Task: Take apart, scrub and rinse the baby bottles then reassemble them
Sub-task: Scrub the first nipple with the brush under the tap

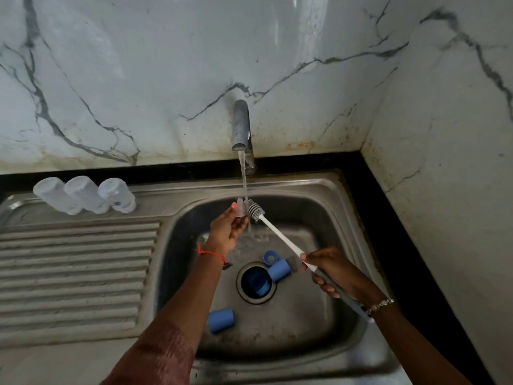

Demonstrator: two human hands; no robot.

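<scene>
My left hand (pixel 227 228) holds a small clear bottle teat (pixel 241 208) up in the running water from the tap (pixel 241 126). My right hand (pixel 334 273) grips the handle of a white bottle brush (pixel 256 210), whose grey bristle head touches the teat. Three clear bottle bodies (pixel 86 194) stand upside down on the drainboard at the back left. In the steel sink (pixel 327 218) lie two blue caps (pixel 279 270) (pixel 221 320), a blue ring (pixel 270 257) and another blue part in the drain (pixel 256 283).
The ribbed drainboard (pixel 77 270) spreads out to the left of the basin. A black counter edge (pixel 388 218) runs behind and to the right of the sink. Marble walls close the corner at the back and right.
</scene>
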